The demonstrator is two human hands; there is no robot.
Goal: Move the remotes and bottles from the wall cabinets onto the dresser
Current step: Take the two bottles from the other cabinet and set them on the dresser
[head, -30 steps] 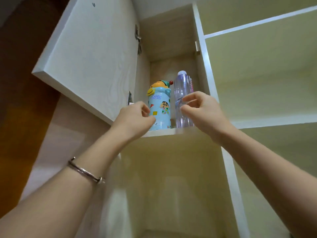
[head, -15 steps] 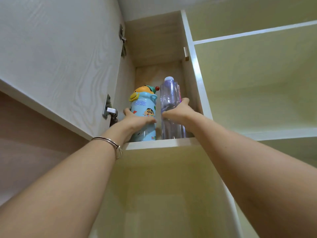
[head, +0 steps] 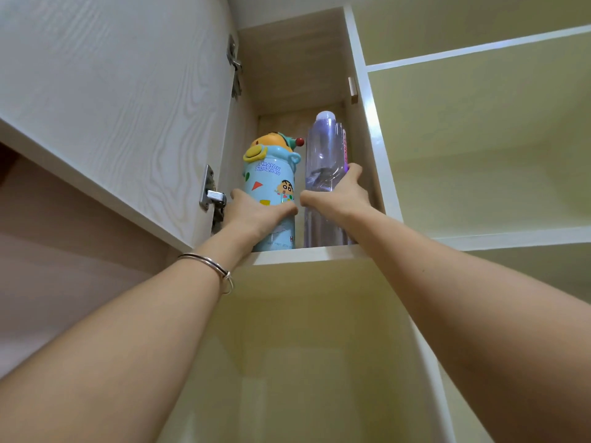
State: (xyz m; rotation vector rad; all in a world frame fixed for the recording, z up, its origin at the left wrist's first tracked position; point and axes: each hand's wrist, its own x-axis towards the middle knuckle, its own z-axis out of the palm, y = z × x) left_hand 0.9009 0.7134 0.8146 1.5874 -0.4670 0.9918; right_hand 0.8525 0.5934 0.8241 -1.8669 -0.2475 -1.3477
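Two arms reach up, a bracelet [head: 213, 264] on the left wrist. The left hand [head: 256, 216] grips a blue bottle [head: 271, 182] marked "Crayon Shinchan"; the right hand [head: 340, 199] grips a clear purple bottle [head: 323, 148]. Both bottles stand upright, just beside each other, on the cabinet's upper shelf [head: 303, 254], its door [head: 112, 91] open.

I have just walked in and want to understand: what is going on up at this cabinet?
A person reaches up with both hands into an open wall cabinet. The left hand grips a light blue cartoon-printed bottle with a yellow character lid, and the right hand grips a tall clear purple-tinted plastic bottle. Both bottles stand upright, side by side, on the upper white shelf; neither looks lifted yet.
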